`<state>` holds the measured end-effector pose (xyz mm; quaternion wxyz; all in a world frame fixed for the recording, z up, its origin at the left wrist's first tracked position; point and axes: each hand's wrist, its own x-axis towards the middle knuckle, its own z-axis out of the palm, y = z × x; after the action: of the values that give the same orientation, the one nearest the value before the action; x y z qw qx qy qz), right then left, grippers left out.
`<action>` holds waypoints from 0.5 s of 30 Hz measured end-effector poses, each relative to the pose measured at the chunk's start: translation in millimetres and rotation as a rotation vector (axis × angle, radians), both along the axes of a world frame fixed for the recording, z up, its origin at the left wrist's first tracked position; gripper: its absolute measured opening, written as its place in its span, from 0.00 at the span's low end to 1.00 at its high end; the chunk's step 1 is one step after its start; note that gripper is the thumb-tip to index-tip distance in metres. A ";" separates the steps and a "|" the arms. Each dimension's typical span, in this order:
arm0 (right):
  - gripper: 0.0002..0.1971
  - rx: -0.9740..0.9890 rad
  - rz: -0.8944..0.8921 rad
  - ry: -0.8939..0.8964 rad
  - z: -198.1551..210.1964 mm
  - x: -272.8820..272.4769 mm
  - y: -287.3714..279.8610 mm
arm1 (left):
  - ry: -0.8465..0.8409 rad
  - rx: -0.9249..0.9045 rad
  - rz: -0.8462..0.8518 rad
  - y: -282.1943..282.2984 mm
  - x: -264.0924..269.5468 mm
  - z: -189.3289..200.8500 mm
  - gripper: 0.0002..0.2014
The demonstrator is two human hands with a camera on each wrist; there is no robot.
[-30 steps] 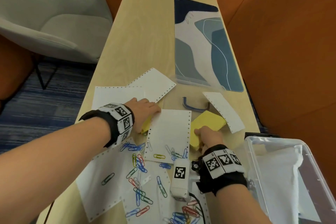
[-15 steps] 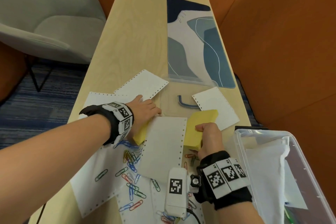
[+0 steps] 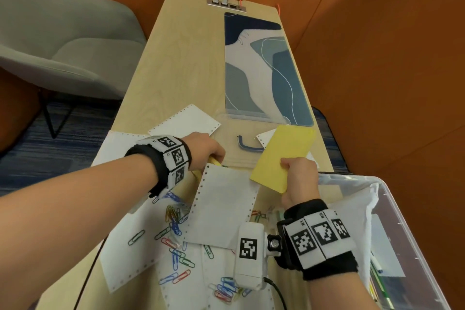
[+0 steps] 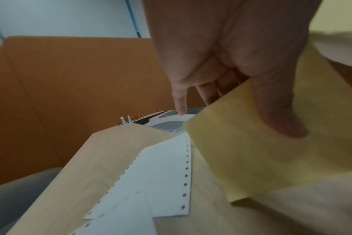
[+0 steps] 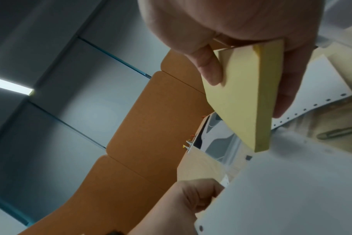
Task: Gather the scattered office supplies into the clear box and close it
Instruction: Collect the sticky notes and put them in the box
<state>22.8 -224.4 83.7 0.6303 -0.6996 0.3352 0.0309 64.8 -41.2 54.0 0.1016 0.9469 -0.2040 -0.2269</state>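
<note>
My right hand [image 3: 298, 178] grips a yellow sticky-note pad [image 3: 283, 156] by its near end and holds it lifted above the table; the right wrist view shows the same pad [image 5: 243, 98] pinched between thumb and fingers. My left hand [image 3: 205, 151] pinches a second yellow pad [image 4: 257, 147], which in the head view is mostly hidden under my hand and a white perforated sheet [image 3: 224, 201]. Several coloured paper clips [image 3: 176, 249] lie scattered on white sheets near the front edge. The clear box [image 3: 392, 231] stands open at the lower right.
A clear lid with a blue handle [image 3: 247, 145] lies flat on the wooden table [image 3: 176, 63] between my hands. Beyond it is a blue and white mat [image 3: 261, 68]. A grey chair [image 3: 65, 40] stands left of the table. Orange walls enclose the far and right sides.
My right hand has lifted its yellow pad off the table and tilted it up. My left hand has closed on the other yellow pad and raised its edge beside the white sheet.
</note>
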 end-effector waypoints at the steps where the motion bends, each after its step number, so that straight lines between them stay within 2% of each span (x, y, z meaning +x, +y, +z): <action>1: 0.17 -0.004 0.008 -0.005 1.0 1.9 -3.7 | -0.027 -0.042 0.026 -2.1 -0.4 3.4 0.13; 4: 0.16 -0.018 0.021 -0.056 10.0 1.0 -8.8 | -0.152 -0.114 0.087 -4.1 -1.5 16.6 0.09; 6: 0.16 -0.032 0.057 -0.082 11.6 1.8 -11.9 | -0.250 -0.184 0.135 -0.7 0.1 26.8 0.10; 8: 0.17 0.016 0.091 -0.107 19.0 -0.6 -15.9 | -0.364 -0.362 0.267 -1.5 -1.3 44.5 0.12; 11: 0.20 0.087 0.109 -0.084 27.6 -1.9 -20.0 | -0.455 -0.767 0.545 -8.6 -5.2 80.0 0.18; 13: 0.19 0.160 0.139 -0.068 35.2 -6.0 -22.1 | -0.339 -1.083 0.675 -15.7 -7.2 103.5 0.21; 15: 0.18 0.249 0.176 -0.071 42.3 -11.5 -25.8 | -0.086 -1.325 0.721 -25.6 -12.9 121.7 0.21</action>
<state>11.3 -250.2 126.0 0.7185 -0.6434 0.2434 0.1025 51.9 -66.8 175.8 0.7097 0.7037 0.0207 0.0277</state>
